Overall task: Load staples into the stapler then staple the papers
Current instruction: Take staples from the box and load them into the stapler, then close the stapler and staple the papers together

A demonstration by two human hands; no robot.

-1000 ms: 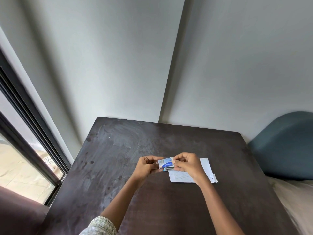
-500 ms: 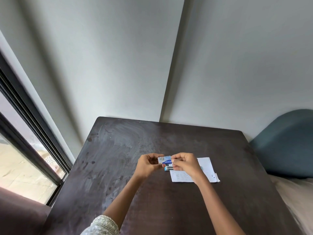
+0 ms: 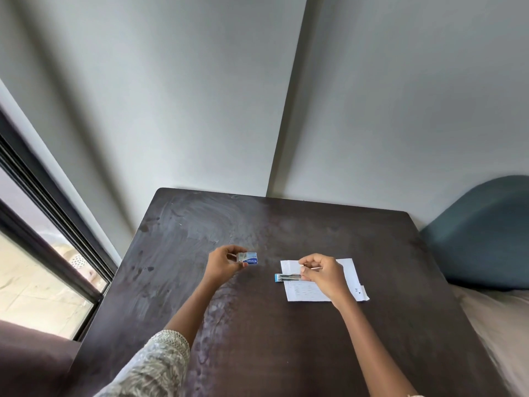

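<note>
Blue and white, the little staple box (image 3: 248, 258) sat pinched in my left hand (image 3: 221, 265), thumb below and fingers (image 3: 234, 249) curled over its top, held just above the dark wooden counter (image 3: 257, 339). Its printed face showed a blue band with white lettering too small to read, and a paler grey-white panel above it.

My right hand (image 3: 322, 275) was well apart from the left, resting over the papers (image 3: 347, 272). Its fingers were closed in a fine pinch on something thin and pale that jutted a little toward the right; I could not tell for certain that it was a strip of staples. Just below that pinch lay the stapler (image 3: 287, 277), a slim thing with a light blue end cap pointing left and a long silvery metal channel running back under my hand. It lay flat across the left edge of the papers, its blue tip hanging over onto bare counter.

The papers were white, faintly printed with rows of small marks, with a second sheet's corner peeking out at the lower right. A patterned pale sleeve (image 3: 160, 365) covered my left forearm.
</note>
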